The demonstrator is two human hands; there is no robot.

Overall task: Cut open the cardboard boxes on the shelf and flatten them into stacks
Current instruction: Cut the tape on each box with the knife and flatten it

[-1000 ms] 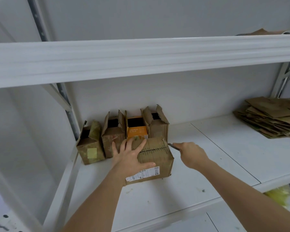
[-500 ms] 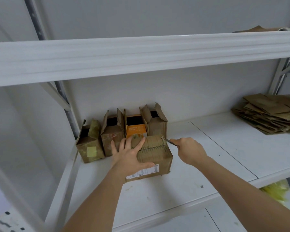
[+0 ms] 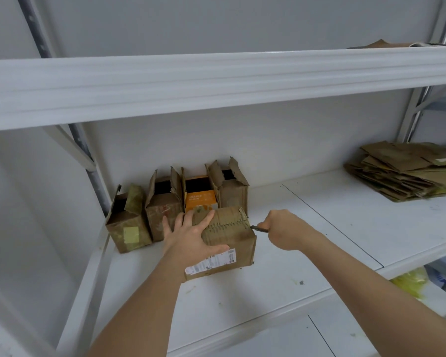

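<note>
Pressing a sealed cardboard box (image 3: 225,238) on the white shelf (image 3: 319,215) with left hand (image 3: 191,237) fingers spread, a person's right hand (image 3: 281,229) fist-grips a cutter (image 3: 258,228) at its right top edge; a slip might nick that thumb.

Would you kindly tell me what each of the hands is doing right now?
Left hand: open, pressed flat on the sealed cardboard box.
Right hand: closed around a cutter at the box's top edge.
</note>
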